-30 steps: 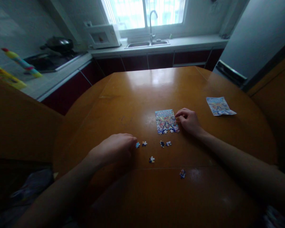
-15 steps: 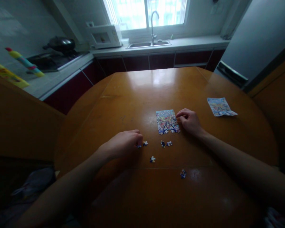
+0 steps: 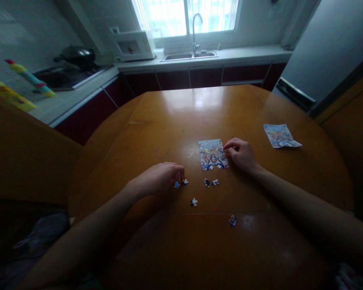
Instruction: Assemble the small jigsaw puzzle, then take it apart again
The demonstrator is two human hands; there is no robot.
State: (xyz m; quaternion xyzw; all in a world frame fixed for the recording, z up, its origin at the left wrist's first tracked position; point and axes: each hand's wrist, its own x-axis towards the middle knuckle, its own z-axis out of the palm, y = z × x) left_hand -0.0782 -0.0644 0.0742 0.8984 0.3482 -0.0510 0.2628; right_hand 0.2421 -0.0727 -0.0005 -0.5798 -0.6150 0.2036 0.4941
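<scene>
A nearly whole jigsaw puzzle lies flat on the wooden table, with gaps along its near edge. At its right side rests my right hand, fingers curled together and fingertips against the puzzle's edge. My left hand hovers low with bent fingers a little apart, over a blue puzzle piece and a white-and-dark piece. Both lie on the table, and the thumb is mostly hidden. Below the puzzle sit a dark piece and a white-and-blue piece.
Nearer me lie another loose piece and a dark-and-white piece. A creased picture sheet lies at the right. Beyond the table are a counter with a sink, a microwave and a wok on the stove.
My left hand has shifted slightly right and up, uncovering more of the blue piece. My right hand and the jigsaw puzzle have stayed in place.
</scene>
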